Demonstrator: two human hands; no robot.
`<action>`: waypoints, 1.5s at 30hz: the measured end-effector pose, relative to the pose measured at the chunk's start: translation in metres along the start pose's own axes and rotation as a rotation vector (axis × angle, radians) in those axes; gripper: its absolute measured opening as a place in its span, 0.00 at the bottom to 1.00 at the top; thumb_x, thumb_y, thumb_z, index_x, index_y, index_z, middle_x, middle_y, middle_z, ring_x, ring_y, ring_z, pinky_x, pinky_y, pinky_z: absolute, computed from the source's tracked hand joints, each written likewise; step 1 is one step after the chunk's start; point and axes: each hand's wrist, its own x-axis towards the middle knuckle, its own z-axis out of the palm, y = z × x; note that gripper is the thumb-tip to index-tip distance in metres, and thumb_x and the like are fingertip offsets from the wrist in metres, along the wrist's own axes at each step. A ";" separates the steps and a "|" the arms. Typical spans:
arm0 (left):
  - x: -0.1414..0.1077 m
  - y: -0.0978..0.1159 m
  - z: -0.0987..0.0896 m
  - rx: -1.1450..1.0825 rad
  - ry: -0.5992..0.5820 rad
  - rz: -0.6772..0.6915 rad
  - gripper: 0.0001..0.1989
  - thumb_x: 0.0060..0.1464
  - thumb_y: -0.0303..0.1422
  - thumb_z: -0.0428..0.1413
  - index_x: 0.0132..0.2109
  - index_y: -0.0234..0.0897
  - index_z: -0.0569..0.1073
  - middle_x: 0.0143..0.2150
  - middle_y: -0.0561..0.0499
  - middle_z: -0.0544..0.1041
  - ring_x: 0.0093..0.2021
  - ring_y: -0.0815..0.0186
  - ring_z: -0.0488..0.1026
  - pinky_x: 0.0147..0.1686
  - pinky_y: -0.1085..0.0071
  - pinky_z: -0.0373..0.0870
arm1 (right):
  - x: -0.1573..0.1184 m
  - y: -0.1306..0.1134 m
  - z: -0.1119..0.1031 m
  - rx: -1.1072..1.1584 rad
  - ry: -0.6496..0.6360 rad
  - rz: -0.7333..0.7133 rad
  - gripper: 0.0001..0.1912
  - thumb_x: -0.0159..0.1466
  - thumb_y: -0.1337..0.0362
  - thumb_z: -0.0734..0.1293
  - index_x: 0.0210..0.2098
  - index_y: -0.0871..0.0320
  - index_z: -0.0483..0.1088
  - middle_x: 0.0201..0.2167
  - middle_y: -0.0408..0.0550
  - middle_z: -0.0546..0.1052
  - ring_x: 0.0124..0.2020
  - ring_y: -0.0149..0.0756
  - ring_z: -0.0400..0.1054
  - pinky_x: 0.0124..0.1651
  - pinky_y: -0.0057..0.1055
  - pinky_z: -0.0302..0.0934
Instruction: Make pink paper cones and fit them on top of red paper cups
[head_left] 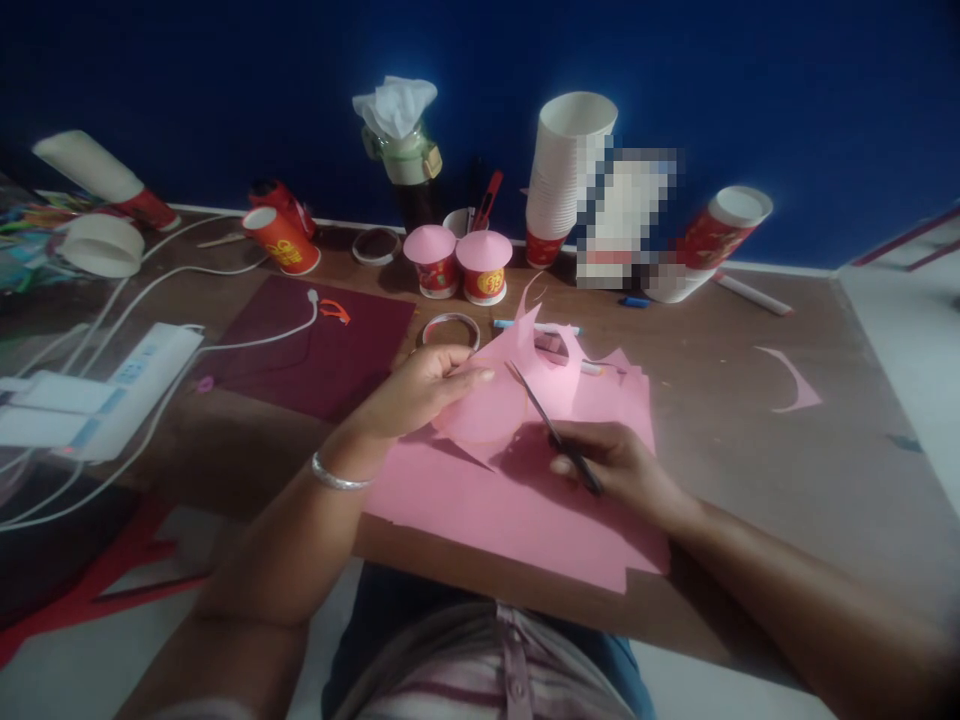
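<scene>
My left hand (439, 385) pinches a piece of pink paper (491, 405) by its upper left edge, thumb on top. A faint curved line runs around the piece. In my right hand (611, 465) is a pair of dark scissors (559, 435), their blades angled up and left over the paper near my left thumb. Whether the blades are apart is hard to make out. Beneath both hands lies a larger pink sheet (517, 510) with a ragged upper part. Just behind stand two red paper cups (487, 283) topped with pink paper cones (484, 248).
A tall stack of paper cups (559, 170) and a bottle (405, 165) stand by the blue wall. Tape rolls (450, 330) lie behind the paper. To the left are a maroon sheet (300, 345), a white power strip (142, 390) and cables. A pink offcut (795, 380) lies right.
</scene>
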 end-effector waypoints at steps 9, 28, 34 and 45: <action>0.001 -0.003 -0.001 0.012 -0.058 -0.048 0.23 0.58 0.50 0.61 0.29 0.36 0.66 0.25 0.58 0.57 0.26 0.73 0.53 0.25 0.73 0.48 | 0.000 -0.002 0.001 -0.023 -0.001 -0.011 0.26 0.60 0.44 0.76 0.46 0.60 0.84 0.27 0.43 0.71 0.29 0.32 0.61 0.29 0.28 0.63; 0.000 -0.001 -0.006 0.055 -0.027 -0.017 0.22 0.57 0.49 0.63 0.29 0.35 0.71 0.25 0.56 0.64 0.27 0.71 0.58 0.27 0.73 0.54 | -0.003 -0.006 0.001 0.028 -0.053 0.033 0.28 0.63 0.43 0.74 0.46 0.64 0.82 0.22 0.39 0.64 0.24 0.26 0.53 0.25 0.26 0.53; -0.001 0.000 -0.007 0.004 -0.012 -0.028 0.19 0.54 0.45 0.67 0.29 0.34 0.72 0.27 0.55 0.65 0.29 0.71 0.59 0.28 0.74 0.56 | -0.003 -0.005 0.001 0.061 -0.057 0.044 0.28 0.62 0.43 0.75 0.45 0.63 0.81 0.22 0.38 0.63 0.24 0.26 0.53 0.24 0.26 0.52; -0.001 0.003 -0.005 -0.087 0.032 -0.038 0.16 0.51 0.42 0.69 0.31 0.33 0.76 0.27 0.55 0.68 0.29 0.73 0.61 0.27 0.77 0.56 | -0.004 -0.004 0.001 0.077 -0.056 0.038 0.22 0.63 0.48 0.75 0.40 0.64 0.79 0.21 0.37 0.63 0.23 0.25 0.53 0.24 0.25 0.51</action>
